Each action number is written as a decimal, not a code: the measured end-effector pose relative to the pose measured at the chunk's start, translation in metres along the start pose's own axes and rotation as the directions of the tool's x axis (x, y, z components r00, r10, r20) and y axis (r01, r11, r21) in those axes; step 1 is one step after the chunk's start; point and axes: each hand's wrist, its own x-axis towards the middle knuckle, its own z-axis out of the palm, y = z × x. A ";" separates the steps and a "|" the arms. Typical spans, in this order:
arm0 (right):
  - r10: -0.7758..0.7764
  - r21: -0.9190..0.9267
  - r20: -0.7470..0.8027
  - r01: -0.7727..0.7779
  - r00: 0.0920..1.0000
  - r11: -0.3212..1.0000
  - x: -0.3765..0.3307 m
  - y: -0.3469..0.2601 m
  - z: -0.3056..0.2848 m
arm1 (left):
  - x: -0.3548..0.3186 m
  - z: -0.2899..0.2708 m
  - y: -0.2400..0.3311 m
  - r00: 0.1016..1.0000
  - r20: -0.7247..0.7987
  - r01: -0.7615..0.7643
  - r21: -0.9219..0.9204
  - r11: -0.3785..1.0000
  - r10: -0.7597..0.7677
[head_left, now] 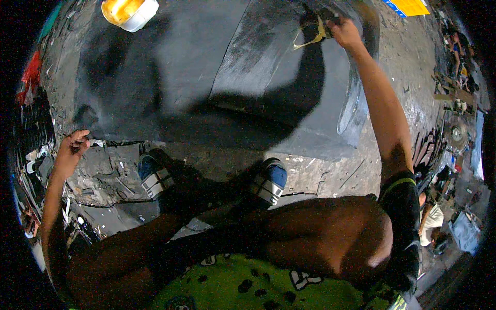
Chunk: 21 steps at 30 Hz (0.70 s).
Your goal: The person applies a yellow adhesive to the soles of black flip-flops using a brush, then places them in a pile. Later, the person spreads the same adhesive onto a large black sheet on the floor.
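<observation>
A large dark grey sheet (191, 57) lies on the floor before me, with a lengthwise seam or overlap and a shinier, smeared area on its right half. At the far right of it, my right hand (345, 32) is closed around a small dark tool with a ragged pale-yellow edge (319, 32); its exact kind is unclear. My left hand (72, 151) is by the sheet's near left corner, fingers loosely curled and somewhat apart, seemingly holding nothing. Whether its fingertips touch the sheet is unclear. Beyond the sheet's far left part sits a white tub (135, 19) with yellow-orange stuff inside.
My two blue-and-white shoes (155, 178) stand just short of the sheet's near edge. A yellow-and-blue package (408, 7) is at the far right. Clutter and scraps (457, 134) line the right side, and a red item (31, 75) lies at the left. Shadows cross the sheet.
</observation>
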 end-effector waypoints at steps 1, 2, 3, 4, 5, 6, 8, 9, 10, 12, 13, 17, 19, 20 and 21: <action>-0.064 -0.096 0.003 0.064 0.998 0.993 0.007 -0.002 0.015 | -0.004 -0.003 0.001 1.000 0.003 0.007 0.005 1.000 -0.007; -0.093 -0.156 0.016 0.095 0.996 0.983 0.006 -0.013 0.012 | -0.001 -0.001 -0.001 0.999 0.026 0.021 -0.035 0.999 -0.021; -0.121 -0.217 0.031 0.125 0.992 0.968 0.008 -0.024 0.005 | 0.002 0.001 -0.003 0.998 0.049 0.035 -0.074 0.997 -0.032; -0.146 -0.269 0.045 0.153 0.988 0.951 0.008 -0.029 0.000 | 0.002 -0.001 -0.002 0.996 0.071 0.051 -0.107 0.993 -0.044; -0.191 -0.244 -0.011 0.183 0.981 0.952 0.011 -0.019 0.006 | 0.005 -0.001 -0.003 0.999 0.043 0.017 -0.083 0.996 -0.013; -0.232 -0.223 -0.069 0.211 0.970 0.952 0.014 -0.008 0.013 | 0.011 0.001 -0.007 1.000 0.017 -0.021 -0.060 0.998 0.022; -0.216 -0.225 0.052 0.222 0.975 0.949 -0.004 -0.024 0.018 | 0.020 0.002 -0.004 0.999 0.030 -0.034 -0.061 0.998 0.036; -0.325 -0.223 0.042 0.326 0.945 0.919 -0.022 -0.031 0.034 | 0.022 0.000 0.001 0.998 0.063 -0.007 -0.083 0.997 0.012; -0.337 -0.254 0.195 0.380 0.921 0.889 -0.052 -0.071 0.029 | 0.015 -0.001 0.001 0.995 0.093 0.039 -0.107 0.993 -0.029; -0.531 -0.242 0.126 0.545 0.838 0.803 -0.109 -0.101 0.040 | 0.026 0.001 0.006 0.999 0.053 0.013 -0.016 1.000 -0.012; -0.516 -0.183 0.127 0.532 0.847 0.827 -0.134 -0.114 0.040 | 0.040 0.006 0.009 0.999 0.040 -0.015 0.024 1.000 0.014; -0.599 -0.070 0.113 0.607 0.793 0.791 -0.210 -0.130 0.045 | 0.074 0.001 0.046 0.998 0.040 -0.062 0.111 0.992 0.058; -0.631 -0.178 0.105 0.638 0.769 0.749 -0.238 -0.121 0.072 | 0.097 0.000 0.067 0.987 0.096 -0.138 0.072 0.988 0.131; -0.656 -0.229 0.100 0.659 0.748 0.716 -0.245 -0.125 0.075 | 0.106 0.003 0.066 0.989 0.093 -0.121 0.053 0.991 0.115; -0.638 -0.176 0.082 0.641 0.766 0.747 -0.252 -0.127 0.075 | 0.110 0.004 0.065 0.991 0.091 -0.104 0.032 0.994 0.100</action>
